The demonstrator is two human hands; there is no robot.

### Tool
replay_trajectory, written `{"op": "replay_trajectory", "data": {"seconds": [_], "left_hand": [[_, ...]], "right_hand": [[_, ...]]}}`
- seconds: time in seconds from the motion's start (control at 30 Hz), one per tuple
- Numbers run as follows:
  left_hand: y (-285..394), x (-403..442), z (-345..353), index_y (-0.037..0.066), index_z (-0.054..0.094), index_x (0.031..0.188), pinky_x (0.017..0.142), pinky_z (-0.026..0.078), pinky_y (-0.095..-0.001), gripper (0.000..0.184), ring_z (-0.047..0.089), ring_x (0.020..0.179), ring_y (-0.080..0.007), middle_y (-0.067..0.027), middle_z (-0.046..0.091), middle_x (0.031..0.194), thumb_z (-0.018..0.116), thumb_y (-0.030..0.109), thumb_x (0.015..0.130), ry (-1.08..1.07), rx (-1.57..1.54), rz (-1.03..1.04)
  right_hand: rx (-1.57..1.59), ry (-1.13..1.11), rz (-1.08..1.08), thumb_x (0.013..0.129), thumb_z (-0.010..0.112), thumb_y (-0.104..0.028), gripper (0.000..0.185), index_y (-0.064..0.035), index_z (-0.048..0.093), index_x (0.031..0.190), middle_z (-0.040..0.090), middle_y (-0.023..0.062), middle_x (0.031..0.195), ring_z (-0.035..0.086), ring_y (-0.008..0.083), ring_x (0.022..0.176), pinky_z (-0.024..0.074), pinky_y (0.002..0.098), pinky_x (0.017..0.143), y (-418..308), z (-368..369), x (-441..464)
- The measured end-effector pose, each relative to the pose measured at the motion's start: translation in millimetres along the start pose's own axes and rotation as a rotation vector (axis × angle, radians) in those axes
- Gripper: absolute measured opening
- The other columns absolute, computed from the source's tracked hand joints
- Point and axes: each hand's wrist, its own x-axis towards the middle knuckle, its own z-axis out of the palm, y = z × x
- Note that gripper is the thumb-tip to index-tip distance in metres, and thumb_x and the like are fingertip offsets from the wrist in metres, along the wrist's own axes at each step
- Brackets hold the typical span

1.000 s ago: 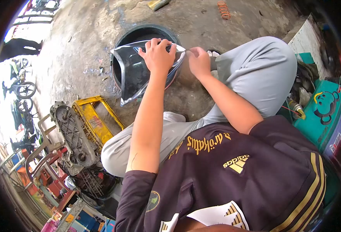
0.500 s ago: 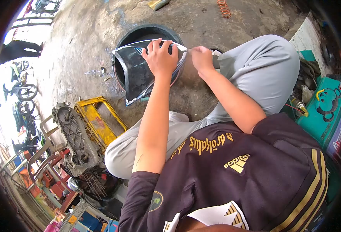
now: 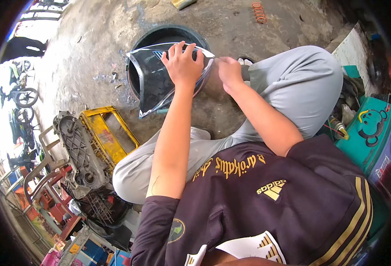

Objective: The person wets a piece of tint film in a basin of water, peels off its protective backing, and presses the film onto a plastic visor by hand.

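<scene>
**A left hand [image 3: 183, 64] is spreading over one dark panel [image 3: 154, 86], while a right hand [image 3: 229, 73] is curling beside its pointed corner**

The left hand is lying with its back upward and its fingers are standing apart, slightly bent, across the far right part of the panel. It is touching the panel from above. The right hand is keeping its fingers gathered, thumb side near the panel's right tip. Whether these fingers are pinching the tip, or something thin on it, I cannot tell.

I am counting two hands, one panel, and one round black basin [image 3: 171, 29]. The panel, with white and blue along its edges, is lying over the basin, covering a large part of its opening, and one corner is reaching past the near rim. So the panel is sitting directly under the left hand, and just to the left of the right hand.

On the near left, one yellow crate [image 3: 89, 116] is standing beside one grey metal casing [image 3: 81, 153]. On the far right, one orange coil spring [image 3: 259, 12] is lying on the floor [image 3: 231, 26]. On the right, beyond the knee in grey trousers [image 3: 302, 84], one green box [image 3: 370, 126] is standing.
</scene>
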Motion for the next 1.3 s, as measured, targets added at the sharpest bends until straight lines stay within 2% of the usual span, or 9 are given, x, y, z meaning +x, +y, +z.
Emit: {"op": "replay_trajectory", "data": {"seconds": [0.13,0.2,0.33,0.4,0.5,0.63,0.73,1.1,1.3], "left_hand": [[-1,-2,-1,0.022,0.084,0.109,0.113,0.037,-0.0558,0.029,0.063,0.126,-0.0266,-0.0051,0.073,0.129,0.074,0.042,0.091,0.019,0.0,0.012],[0,0,0,0.021,0.084,0.109,0.113,0.037,-0.0556,0.029,0.063,0.126,-0.0265,-0.005,0.073,0.129,0.074,0.041,0.091,0.022,-0.001,0.007],[-2,-1,2,0.021,0.084,0.109,0.113,0.038,-0.0558,0.029,0.063,0.126,-0.0265,-0.0051,0.073,0.129,0.074,0.041,0.091,0.024,-0.004,0.01],[-2,-2,2,0.021,0.084,0.109,0.113,0.038,-0.0559,0.029,0.063,0.126,-0.0265,-0.0051,0.073,0.129,0.074,0.041,0.091,0.039,0.002,0.018],[-2,0,2,0.019,0.084,0.108,0.115,0.035,-0.0594,0.03,0.061,0.127,-0.0289,-0.0074,0.073,0.13,0.074,0.04,0.09,0.018,-0.05,-0.008],[-2,-2,3,0.019,0.084,0.108,0.115,0.035,-0.0589,0.03,0.061,0.127,-0.029,-0.0074,0.073,0.13,0.074,0.04,0.09,0.017,-0.058,-0.003],[-2,-1,2,0.019,0.084,0.108,0.115,0.035,-0.0587,0.03,0.061,0.127,-0.029,-0.0075,0.073,0.13,0.073,0.04,0.09,0.018,-0.056,0.0],[-2,-1,0,0.022,0.084,0.111,0.113,0.038,-0.0563,0.03,0.063,0.127,-0.0277,-0.0056,0.073,0.131,0.075,0.042,0.091,0.005,-0.004,0.006],[-2,0,0,0.022,0.084,0.111,0.113,0.037,-0.0554,0.03,0.063,0.127,-0.028,-0.0055,0.073,0.131,0.074,0.042,0.091,0.009,-0.002,0.005]], "right_hand": [[0.034,-0.024,0.04,0.099,0.071,-0.01,0.012,0.0008,0.07,0.104,0.068,0.0026,0.087,0.059,0.0108,0.072,0.0461,0.0308,0.063,-6,0,-1],[0.098,-0.018,0.129,0.099,0.071,-0.01,0.01,-0.0012,0.068,0.104,0.067,0.0023,0.085,0.058,0.0119,0.071,0.0456,0.0312,0.062,-7,1,-11],[0.086,-0.049,0.096,0.099,0.07,-0.009,0.009,-0.0025,0.067,0.105,0.066,0.0027,0.085,0.059,0.013,0.07,0.0465,0.0311,0.061,-1,-4,6],[0.174,-0.051,0.16,0.098,0.07,-0.008,0.008,-0.003,0.067,0.103,0.065,0.0028,0.083,0.059,0.0135,0.069,0.0472,0.0314,0.06,-2,-4,7],[0.152,-0.043,0.151,0.098,0.07,-0.008,0.007,-0.0032,0.066,0.102,0.066,0.0036,0.084,0.059,0.0138,0.069,0.0476,0.0318,0.059,1,-2,0],[0.144,-0.073,0.122,0.098,0.07,-0.008,0.007,-0.0029,0.066,0.102,0.066,0.0039,0.085,0.059,0.014,0.069,0.047,0.032,0.059,-4,-3,6],[0.082,-0.015,0.113,0.098,0.07,-0.008,0.007,-0.0029,0.066,0.101,0.065,0.0032,0.084,0.059,0.0135,0.068,0.0459,0.0318,0.058,-2,-2,2],[0.102,-0.032,0.074,0.098,0.07,-0.008,0.006,-0.004,0.067,0.097,0.06,-0.0007,0.075,0.054,0.0097,0.063,0.0396,0.0302,0.054,2,-3,7],[0.111,-0.026,0.122,0.097,0.071,-0.007,0.007,-0.0032,0.067,0.1,0.06,-0.0008,0.075,0.054,0.0092,0.061,0.0393,0.0295,0.054,-1,-1,-4]]}}
